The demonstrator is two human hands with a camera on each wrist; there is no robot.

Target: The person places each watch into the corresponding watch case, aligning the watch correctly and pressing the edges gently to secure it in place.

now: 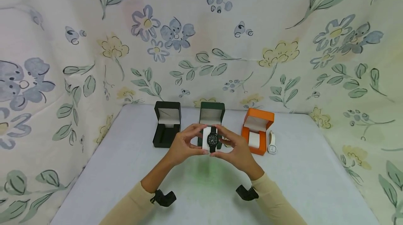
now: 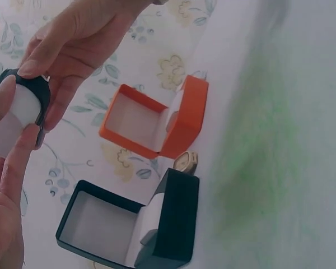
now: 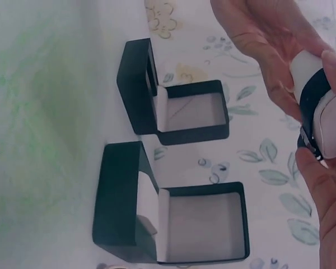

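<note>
1. Landmark: the green box (image 1: pixel 212 114), open, middle of three boxes on the pale table (image 1: pixel 315 169).
2. Black watch (image 1: pixel 212 140), strapped around a white cushion (image 1: pixel 206 139), held in the air just in front of the green box, dial toward the person.
3. Left hand (image 1: pixel 184 144): fingers and thumb curled, pinching the left side of the cushion.
4. Right hand (image 1: pixel 234 149): fingers and thumb curled, pinching the right side of the cushion and the strap.
5. Black box (image 1: pixel 167 127), left of the green box: open, slot without a cushion.
6. Orange box (image 1: pixel 258 128), right of the green box: open, with a white cushion inside and no watch on it.
7. White watch (image 1: pixel 272 144), beyond the orange box, lying on the table.
8. Progress, as judged: the black watch sits on its cushion; the cushion is not yet in any box. The white watch remains loose, and all lids remain open.
</note>
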